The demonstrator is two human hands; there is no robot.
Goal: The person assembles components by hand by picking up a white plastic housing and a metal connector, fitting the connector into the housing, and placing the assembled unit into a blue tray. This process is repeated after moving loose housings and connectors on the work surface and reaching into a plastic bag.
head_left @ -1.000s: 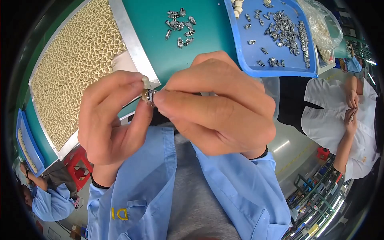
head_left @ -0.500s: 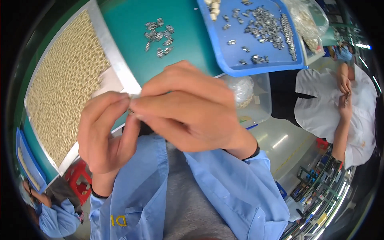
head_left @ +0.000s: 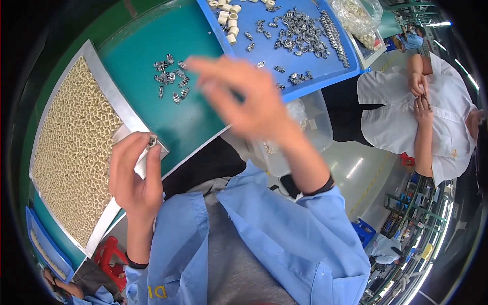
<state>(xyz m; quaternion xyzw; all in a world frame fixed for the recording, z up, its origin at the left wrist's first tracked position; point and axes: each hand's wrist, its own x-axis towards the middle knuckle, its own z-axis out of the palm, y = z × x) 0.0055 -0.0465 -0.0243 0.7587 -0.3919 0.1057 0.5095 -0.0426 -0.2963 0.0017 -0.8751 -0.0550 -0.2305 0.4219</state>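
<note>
My left hand point(head_left: 134, 175) is closed in a pinch over the near edge of the tray of cream-coloured parts point(head_left: 71, 152). Between its thumb and fingers shows a small metal part point(head_left: 152, 142); its far side is hidden by the fingertips. My right hand point(head_left: 244, 96), smeared by motion, hovers over the green table point(head_left: 122, 56) with thumb and forefinger apart and nothing visible between them. Just left of its fingertips lies a loose cluster of small silvery metal parts point(head_left: 168, 77).
A blue tray point(head_left: 295, 94) at the back holds many metal parts and several cream cylinders point(head_left: 232, 23). Below it stands a clear plastic bin point(head_left: 320, 124) with bags. A person in white point(head_left: 417, 112) works at the right. A red stool point(head_left: 109, 259) is at lower left.
My hands have parted. The right one moved up toward the metal parts, while the left kept its pinch on the small part. The view has shifted, too.
</note>
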